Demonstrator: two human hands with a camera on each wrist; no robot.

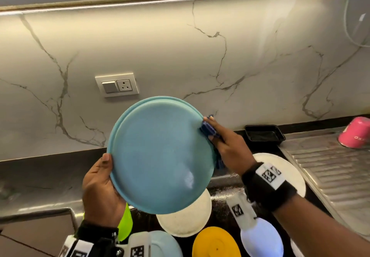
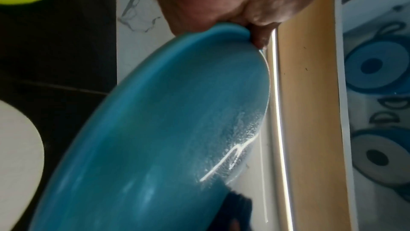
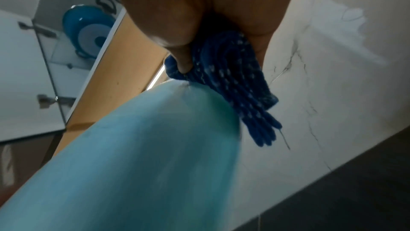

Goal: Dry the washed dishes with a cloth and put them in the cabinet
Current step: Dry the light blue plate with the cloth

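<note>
Our left hand grips the lower-left rim of the blue plate, thumb on the near face, fingers hidden behind. We hold the plate up, tilted, above the table, where more dishes wait: a white plate, a yellow one and others.

At the plate's right rim our right hand pinches the folded blue cloth against the edge. The left wrist view shows streaks and droplets on the plate, so we judge drying unfinished.

What could go wrong: the plate hangs from one wet rim hold; a hard wipe on the opposite edge could twist it out of our left hand onto the dishes below. The cloth is bunched narrow, so it may miss patches, and we might shelve the plate damp.

Far right, a pink cup lies on the drainer; it bears lettering, too blurred to read. Our wristbands carry square black-and-white markers, no words.
</note>
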